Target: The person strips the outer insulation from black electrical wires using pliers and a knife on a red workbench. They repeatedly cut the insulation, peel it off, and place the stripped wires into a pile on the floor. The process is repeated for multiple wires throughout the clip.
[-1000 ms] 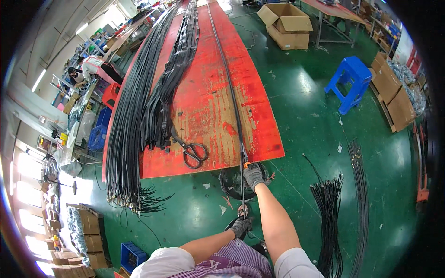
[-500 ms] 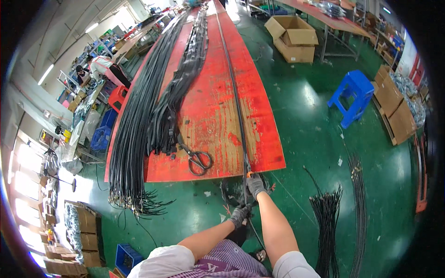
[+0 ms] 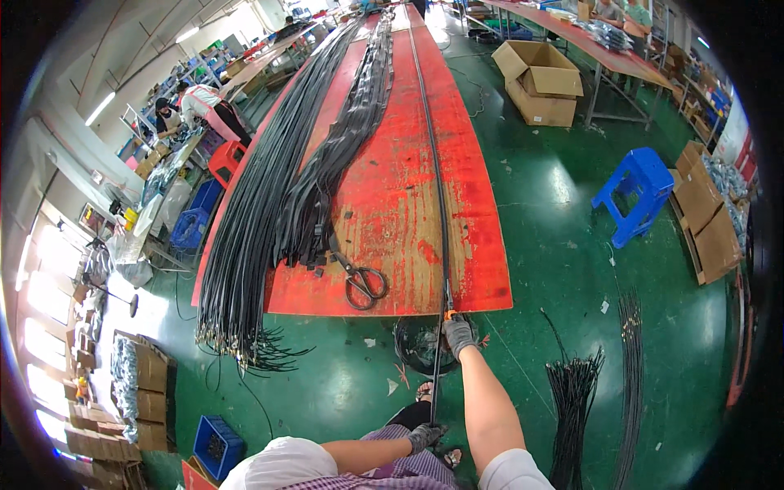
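A long black cable [image 3: 430, 155] runs lengthwise down the red table and over its near edge toward my body. My left hand [image 3: 425, 438], in a grey glove, is closed around its near end close to my apron. Just past the table edge, my right hand [image 3: 460, 333], also gloved, is closed on a small tool with an orange part [image 3: 449, 314] that sits against the cable. The tool's exact kind is hard to make out. Black scissors [image 3: 365, 287] lie to the left on the table. Beneath my right hand, a coil of dark cable [image 3: 420, 347] rests on the floor.
Bundles of black cables [image 3: 245, 245] and flat black strips [image 3: 327, 188] cover the left of the red table [image 3: 400, 237]. More cable bundles [image 3: 574, 408] lie on the floor at right. A blue stool [image 3: 633, 196] and cardboard box [image 3: 539, 82] stand beyond. Co-workers are in the background.
My left hand has drawn back toward my body, away from my right hand, along the cable. The right hand stays near the table edge. The whole view has shifted slightly.
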Motion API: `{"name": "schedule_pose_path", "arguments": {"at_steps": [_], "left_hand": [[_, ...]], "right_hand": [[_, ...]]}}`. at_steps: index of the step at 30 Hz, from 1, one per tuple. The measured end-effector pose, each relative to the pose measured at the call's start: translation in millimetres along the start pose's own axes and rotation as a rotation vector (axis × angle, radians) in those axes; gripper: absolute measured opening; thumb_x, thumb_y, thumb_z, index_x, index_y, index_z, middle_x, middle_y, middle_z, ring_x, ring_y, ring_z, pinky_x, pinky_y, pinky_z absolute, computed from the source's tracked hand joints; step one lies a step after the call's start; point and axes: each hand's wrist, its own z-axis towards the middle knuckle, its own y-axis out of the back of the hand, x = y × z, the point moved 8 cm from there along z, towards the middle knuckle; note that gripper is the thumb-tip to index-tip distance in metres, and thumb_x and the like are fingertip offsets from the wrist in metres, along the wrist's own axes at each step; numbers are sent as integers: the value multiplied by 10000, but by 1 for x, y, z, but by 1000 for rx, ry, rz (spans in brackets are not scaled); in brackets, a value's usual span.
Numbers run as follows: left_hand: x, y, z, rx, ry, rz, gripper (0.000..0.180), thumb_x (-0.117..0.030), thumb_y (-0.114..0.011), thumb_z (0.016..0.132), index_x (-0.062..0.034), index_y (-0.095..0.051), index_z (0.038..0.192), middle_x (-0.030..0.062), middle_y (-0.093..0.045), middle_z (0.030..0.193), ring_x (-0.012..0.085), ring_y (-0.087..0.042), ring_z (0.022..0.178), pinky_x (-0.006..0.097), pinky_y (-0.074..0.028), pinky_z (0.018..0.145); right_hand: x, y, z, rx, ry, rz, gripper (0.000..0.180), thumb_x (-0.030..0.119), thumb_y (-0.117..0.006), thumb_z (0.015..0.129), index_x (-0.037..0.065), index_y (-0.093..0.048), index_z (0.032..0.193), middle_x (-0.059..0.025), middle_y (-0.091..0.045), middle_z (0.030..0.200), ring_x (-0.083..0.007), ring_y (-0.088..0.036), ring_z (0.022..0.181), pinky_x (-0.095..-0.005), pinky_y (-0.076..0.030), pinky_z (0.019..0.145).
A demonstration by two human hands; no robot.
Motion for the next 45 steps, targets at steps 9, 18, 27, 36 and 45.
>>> {"name": "schedule_pose_path", "arguments": {"at_steps": [9,18,27,36,45], "left_hand": [[-10,21,46,402,-88,-527,208,-200,-518,772,-59,-529,924,30,-541,770,132,-487,638,300,-412,553],[-102,18,45,-119,-543,318,363,-346,-557,733,-17,-495,875,56,-525,728,140,-475,560,298,-397,511],[-30,24,-5,-87,-106,331,343,-226,-570,742,33,-497,954,78,-535,785,151,-493,580,275,-467,536],[-32,59,35,-11,-478,248,352,-245,-531,766,-30,-462,1036,66,-529,819,151,-496,694,311,-445,555],[-124,18,38,68,-408,251,228,-189,-506,771,-22,-500,927,78,-532,808,164,-494,697,282,-415,593]], "right_hand": [[52,5,-19,126,144,-319,133,126,-443,685,69,-555,728,-160,-551,708,-283,-550,700,-369,-440,584],[52,-6,-14,132,312,-700,145,111,-428,706,52,-555,747,-179,-551,749,-283,-556,725,-371,-448,612],[15,2,-3,32,79,-139,193,192,-424,680,45,-538,733,-176,-537,695,-322,-512,689,-376,-394,598],[33,-6,-9,30,208,-292,153,154,-432,691,50,-542,711,-170,-540,756,-281,-520,765,-352,-413,647],[-2,-25,17,-14,318,-500,153,148,-406,716,77,-542,723,-161,-555,712,-280,-550,684,-381,-430,589]]}}
